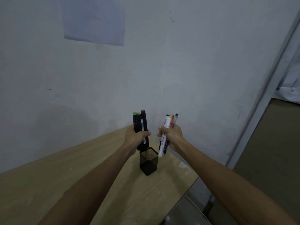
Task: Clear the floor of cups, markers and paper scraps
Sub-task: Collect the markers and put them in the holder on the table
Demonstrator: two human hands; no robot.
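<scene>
My left hand (135, 138) grips a bundle of black markers (140, 123) held upright, with green and yellow caps showing at the top. In my right hand (172, 137) is a second bundle, a white marker with pens (168, 125), one of them red. Both bundles hang just above a black mesh pen holder (149, 162) that stands on the wooden table (65, 176). The black markers' lower ends reach the holder's rim on its left side. The white marker's tip hangs beside the rim on the right.
A grey wall stands right behind the table, with a sheet of paper (94, 20) stuck high on it. The table's right edge drops off near a metal door frame (266, 95). A small scrap (183, 165) lies on the table by that edge.
</scene>
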